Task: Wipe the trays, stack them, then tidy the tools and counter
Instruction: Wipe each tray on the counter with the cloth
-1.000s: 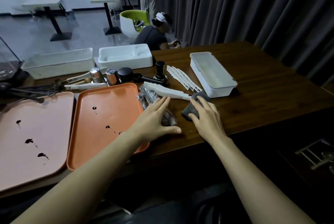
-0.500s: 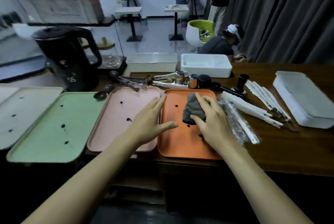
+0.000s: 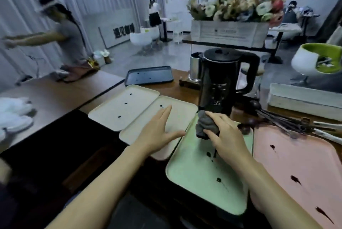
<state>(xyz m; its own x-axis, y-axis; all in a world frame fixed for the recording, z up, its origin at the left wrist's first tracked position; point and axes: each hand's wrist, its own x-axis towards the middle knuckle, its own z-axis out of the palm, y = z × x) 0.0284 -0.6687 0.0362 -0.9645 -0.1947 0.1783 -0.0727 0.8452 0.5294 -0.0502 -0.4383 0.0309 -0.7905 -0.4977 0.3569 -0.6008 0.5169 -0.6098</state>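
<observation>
Right hand (image 3: 228, 137) pinches grey cloth (image 3: 204, 126), partly hiding green tray (image 3: 199, 175); left hand (image 3: 157, 132) spread.

Five flat trays, all with dark spots: green tray (image 3: 203, 173) and pink tray (image 3: 299, 164) sat side by side at the counter's (image 3: 55, 95) near edge, two cream trays (image 3: 122, 106) (image 3: 181, 114) left of them, dark tray (image 3: 149, 76) at the far edge. Grey cloth (image 3: 204, 126) was bunched in the right hand (image 3: 227, 140) over the green tray's far end. Metal tools (image 3: 281, 119) lay beyond the pink tray.
</observation>
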